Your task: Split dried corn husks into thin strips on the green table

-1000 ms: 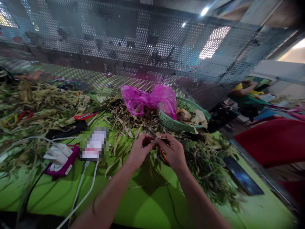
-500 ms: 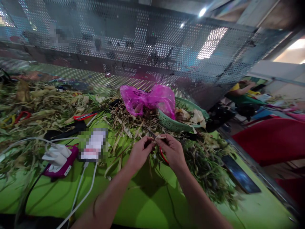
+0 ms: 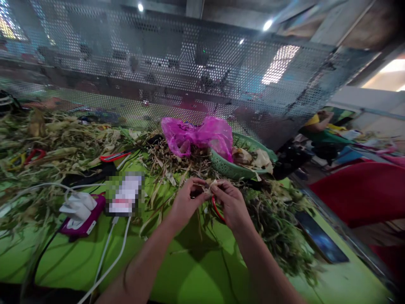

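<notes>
My left hand (image 3: 187, 200) and my right hand (image 3: 230, 202) meet above the green table (image 3: 190, 270), fingertips pinched together on a small pale dried husk piece (image 3: 209, 186). A red-handled pair of scissors (image 3: 217, 208) hangs in my right hand, its loop showing below the palm. Dried leaves and stems (image 3: 177, 169) lie piled right behind and around both hands.
A pink plastic bag (image 3: 198, 135) rests beside a green basket (image 3: 236, 166) of husks. At left lie a magenta power bank (image 3: 84, 217) with white cables, a phone (image 3: 125, 196) and red scissors (image 3: 112, 156). A dark phone (image 3: 321, 238) lies right. A perforated metal screen (image 3: 190, 71) stands behind; a person sits far right.
My hands have drawn closer together and the husk piece is now folded in between the fingertips; the scissor blade that pointed up left is no longer visible.
</notes>
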The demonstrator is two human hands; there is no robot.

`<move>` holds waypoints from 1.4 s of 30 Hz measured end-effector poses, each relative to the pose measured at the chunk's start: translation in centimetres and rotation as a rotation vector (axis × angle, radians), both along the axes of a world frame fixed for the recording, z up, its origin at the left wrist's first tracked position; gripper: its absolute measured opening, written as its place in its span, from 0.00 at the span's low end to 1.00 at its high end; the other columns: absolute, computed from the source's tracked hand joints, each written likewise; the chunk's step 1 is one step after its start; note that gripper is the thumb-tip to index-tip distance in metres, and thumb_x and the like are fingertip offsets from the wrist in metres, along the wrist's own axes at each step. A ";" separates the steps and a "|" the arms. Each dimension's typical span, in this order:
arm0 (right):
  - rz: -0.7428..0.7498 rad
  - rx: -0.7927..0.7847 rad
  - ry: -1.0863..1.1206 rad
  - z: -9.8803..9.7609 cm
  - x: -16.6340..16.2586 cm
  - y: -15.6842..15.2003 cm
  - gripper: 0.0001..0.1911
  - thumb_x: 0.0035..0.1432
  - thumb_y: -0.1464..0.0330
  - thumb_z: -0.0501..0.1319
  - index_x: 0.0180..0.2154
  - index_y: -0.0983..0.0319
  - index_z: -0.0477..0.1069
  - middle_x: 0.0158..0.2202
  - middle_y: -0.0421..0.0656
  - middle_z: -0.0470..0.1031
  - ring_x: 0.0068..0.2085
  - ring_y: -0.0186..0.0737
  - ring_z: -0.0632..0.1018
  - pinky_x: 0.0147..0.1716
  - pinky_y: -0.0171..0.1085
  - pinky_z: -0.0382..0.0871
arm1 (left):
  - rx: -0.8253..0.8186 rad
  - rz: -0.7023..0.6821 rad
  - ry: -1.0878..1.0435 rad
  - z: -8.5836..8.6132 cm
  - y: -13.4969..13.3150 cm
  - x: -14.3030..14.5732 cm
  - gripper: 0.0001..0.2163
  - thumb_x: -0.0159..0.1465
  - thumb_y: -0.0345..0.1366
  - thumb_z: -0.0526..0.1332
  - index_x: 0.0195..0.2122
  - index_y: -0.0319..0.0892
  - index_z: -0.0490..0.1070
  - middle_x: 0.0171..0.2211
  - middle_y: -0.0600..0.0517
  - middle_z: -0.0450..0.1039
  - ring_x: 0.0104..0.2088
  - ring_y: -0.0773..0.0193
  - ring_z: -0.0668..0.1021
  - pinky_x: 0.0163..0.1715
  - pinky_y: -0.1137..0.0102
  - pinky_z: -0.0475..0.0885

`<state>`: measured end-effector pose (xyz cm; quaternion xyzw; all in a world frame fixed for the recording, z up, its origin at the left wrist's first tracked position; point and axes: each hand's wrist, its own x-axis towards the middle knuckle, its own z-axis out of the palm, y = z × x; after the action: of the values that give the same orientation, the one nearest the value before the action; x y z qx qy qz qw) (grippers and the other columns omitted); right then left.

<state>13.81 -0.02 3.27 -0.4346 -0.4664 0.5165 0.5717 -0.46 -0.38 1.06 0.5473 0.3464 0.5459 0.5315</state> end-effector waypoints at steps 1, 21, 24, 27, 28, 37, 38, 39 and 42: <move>-0.002 0.012 -0.006 0.1 0.0 0.0 0.09 0.46 0.65 0.70 0.29 0.60 0.73 0.24 0.36 0.68 0.21 0.28 0.60 0.20 0.30 0.54 | -0.052 0.006 -0.038 -0.1 0.1 0.1 0.17 0.55 0.40 0.67 0.42 0.42 0.65 0.33 0.52 0.71 0.35 0.65 0.73 0.37 0.70 0.68; 0.020 -0.029 -0.034 -0.2 0.3 0.2 0.10 0.46 0.64 0.70 0.30 0.61 0.73 0.26 0.38 0.70 0.24 0.30 0.66 0.23 0.29 0.60 | -0.281 -0.071 -0.202 0.4 -0.4 0.3 0.14 0.50 0.42 0.69 0.29 0.39 0.69 0.26 0.55 0.66 0.30 0.69 0.66 0.34 0.72 0.61; 0.011 0.031 -0.124 -0.1 0.4 0.1 0.10 0.48 0.63 0.69 0.31 0.60 0.73 0.28 0.40 0.72 0.29 0.35 0.70 0.30 0.33 0.65 | -0.333 -0.096 -0.227 0.4 -0.4 0.3 0.14 0.50 0.43 0.69 0.32 0.39 0.72 0.29 0.53 0.69 0.31 0.67 0.69 0.36 0.71 0.63; 0.010 0.067 -0.183 0.0 0.4 0.1 0.10 0.48 0.62 0.68 0.31 0.60 0.73 0.29 0.40 0.73 0.32 0.37 0.71 0.34 0.35 0.66 | -0.333 -0.093 -0.219 0.4 -0.4 0.2 0.14 0.51 0.44 0.68 0.33 0.39 0.74 0.30 0.52 0.70 0.32 0.67 0.70 0.36 0.70 0.64; 0.008 0.068 -0.193 0.0 0.4 0.1 0.10 0.48 0.62 0.68 0.31 0.60 0.73 0.30 0.40 0.73 0.32 0.37 0.71 0.34 0.35 0.66 | -0.324 -0.085 -0.212 0.4 -0.4 0.2 0.14 0.52 0.44 0.68 0.33 0.39 0.74 0.29 0.52 0.70 0.31 0.67 0.70 0.36 0.71 0.64; 0.048 0.068 -0.196 -0.2 0.1 0.2 0.10 0.50 0.62 0.67 0.32 0.60 0.73 0.31 0.40 0.74 0.33 0.38 0.72 0.37 0.35 0.66 | -0.363 -0.004 -0.262 0.6 -0.4 0.4 0.12 0.49 0.40 0.69 0.28 0.38 0.73 0.25 0.54 0.68 0.27 0.70 0.68 0.31 0.73 0.63; 0.057 0.065 -0.198 -0.3 0.0 0.2 0.10 0.50 0.61 0.67 0.32 0.60 0.73 0.31 0.40 0.74 0.33 0.37 0.72 0.36 0.35 0.66 | -0.372 0.016 -0.282 0.5 -0.4 0.4 0.11 0.49 0.40 0.69 0.28 0.38 0.72 0.24 0.54 0.68 0.27 0.70 0.68 0.30 0.74 0.63; 0.063 0.064 -0.206 -0.3 0.0 0.2 0.10 0.50 0.61 0.67 0.33 0.60 0.73 0.31 0.40 0.74 0.33 0.37 0.72 0.35 0.35 0.66 | -0.385 0.037 -0.304 0.4 -0.4 0.5 0.11 0.49 0.39 0.69 0.27 0.38 0.72 0.24 0.55 0.68 0.27 0.70 0.68 0.30 0.74 0.62; 0.059 0.078 -0.284 -0.5 0.0 0.1 0.11 0.50 0.61 0.68 0.32 0.61 0.72 0.30 0.40 0.73 0.31 0.36 0.72 0.33 0.34 0.66 | -0.438 0.092 -0.374 0.1 -0.3 0.6 0.10 0.49 0.38 0.68 0.27 0.39 0.71 0.23 0.55 0.68 0.26 0.70 0.69 0.30 0.74 0.63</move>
<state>13.78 0.10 2.80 -0.4668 -0.5747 0.4481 0.5010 0.14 -0.71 1.17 0.2929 0.3764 0.5732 0.6664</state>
